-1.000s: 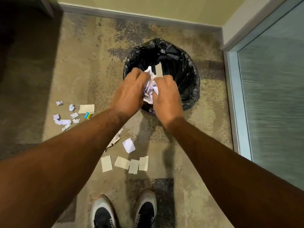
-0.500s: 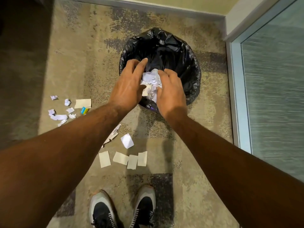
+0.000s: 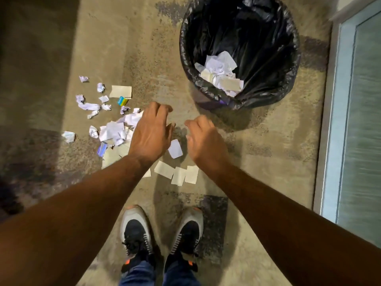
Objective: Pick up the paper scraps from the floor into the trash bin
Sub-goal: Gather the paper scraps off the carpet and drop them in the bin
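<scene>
The floor [image 3: 268,162] is a worn, mottled beige carpet with a glass door [image 3: 358,120] at the right. The paper scraps [image 3: 112,131] lie in front of the shoes [image 3: 160,234]: a white crumpled heap at the left, small balls beyond it, and flat cream pieces [image 3: 179,176] near the feet. More paper already sits in the trash bin [image 3: 288,85], which has a black liner. The left hand [image 3: 151,139] and the right hand [image 3: 206,145] hover above the scraps with fingers loosely curled and apart, holding nothing. The risk, I think, is the flat pieces — they lie close to the carpet and may slip from a hasty grip. The light balls may fall on the way to the bin.
</scene>
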